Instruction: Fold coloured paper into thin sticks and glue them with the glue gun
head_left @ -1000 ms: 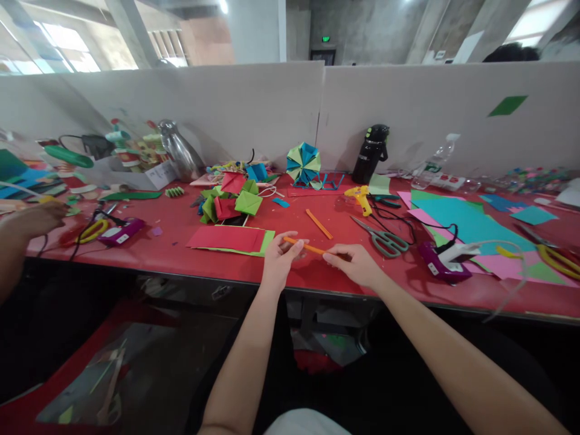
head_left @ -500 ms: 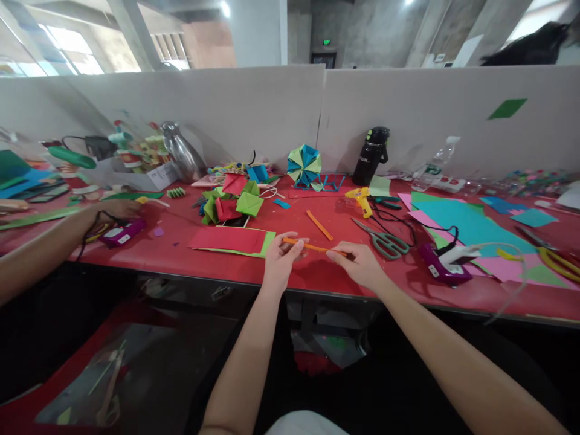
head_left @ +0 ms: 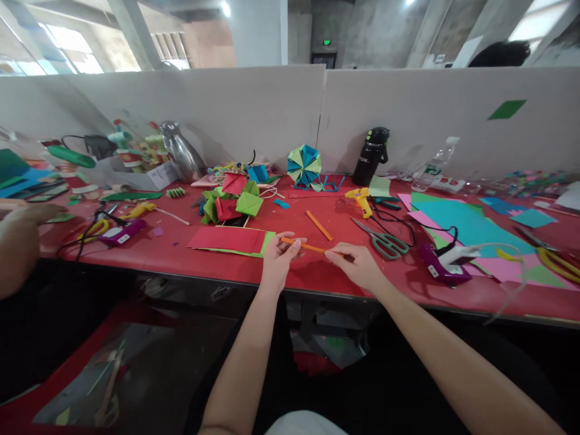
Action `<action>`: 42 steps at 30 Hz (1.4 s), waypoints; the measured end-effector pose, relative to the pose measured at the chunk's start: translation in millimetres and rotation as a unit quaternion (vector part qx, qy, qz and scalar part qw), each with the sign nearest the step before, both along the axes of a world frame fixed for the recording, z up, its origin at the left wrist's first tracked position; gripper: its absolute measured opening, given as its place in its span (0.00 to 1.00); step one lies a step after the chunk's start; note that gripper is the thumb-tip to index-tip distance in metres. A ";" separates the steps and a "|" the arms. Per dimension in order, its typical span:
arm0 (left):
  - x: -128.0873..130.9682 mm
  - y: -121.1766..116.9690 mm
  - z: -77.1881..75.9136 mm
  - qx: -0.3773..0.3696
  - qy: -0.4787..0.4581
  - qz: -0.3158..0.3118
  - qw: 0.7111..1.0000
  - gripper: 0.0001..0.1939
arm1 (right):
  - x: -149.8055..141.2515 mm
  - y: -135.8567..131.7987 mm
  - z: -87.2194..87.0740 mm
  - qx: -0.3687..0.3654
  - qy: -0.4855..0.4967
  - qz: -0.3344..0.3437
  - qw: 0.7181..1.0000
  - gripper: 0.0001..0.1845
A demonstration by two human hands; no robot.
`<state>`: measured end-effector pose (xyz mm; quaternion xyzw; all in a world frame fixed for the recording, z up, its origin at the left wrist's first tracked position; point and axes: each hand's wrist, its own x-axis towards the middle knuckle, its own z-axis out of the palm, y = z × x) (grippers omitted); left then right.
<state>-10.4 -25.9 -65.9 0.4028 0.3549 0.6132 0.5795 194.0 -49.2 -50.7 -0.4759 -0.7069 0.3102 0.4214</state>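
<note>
Reference for all places: the loose strip (head_left: 319, 225), orange, flat on the red table (head_left: 206, 266).

Both hands busy on one piece. The held strip (head_left: 312, 247), also orange, is nearer the body than the loose strip, off the table as far as I can tell. Left hand (head_left: 277, 261): narrow, thumb over the held strip by its left end, fingers behind. Right hand (head_left: 357, 264): narrow pinch, thumb and fingers on the other end; exact tip hidden by the fingers.

Key relation: the held strip's long axis runs hand to hand, nearly crosswise, right end a bit closer to the body. The loose strip's axis is steeper, far-left to near-right. Its near end sits just beyond the right fingertips, so right hand looks nearer; left hand is off its left side. No contact between the two strips that I can make out.

Around the loose strip: scissors (head_left: 388, 243) to the right, blades aimed back toward it. Glue gun (head_left: 360, 198) right and beyond. Red paper (head_left: 226, 238) left and slightly nearer. Folded pieces (head_left: 233, 202) left and beyond. Paper wheel (head_left: 304, 165) well beyond.
</note>
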 end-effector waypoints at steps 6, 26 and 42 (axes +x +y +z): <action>0.5 -0.6 -0.8 0.007 0.006 0.001 1.000 0.24 | 1.9 1.7 -1.5 0.000 -0.010 0.005 1.000 0.17; 1.5 5.3 -8.7 0.010 -0.006 0.019 1.000 0.36 | -4.6 -1.8 -6.8 -0.009 -0.095 0.031 0.995 0.19; 1.9 6.5 -12.8 0.023 0.040 0.066 0.997 0.23 | -13.5 -1.4 -13.3 0.055 -0.148 0.051 0.986 0.15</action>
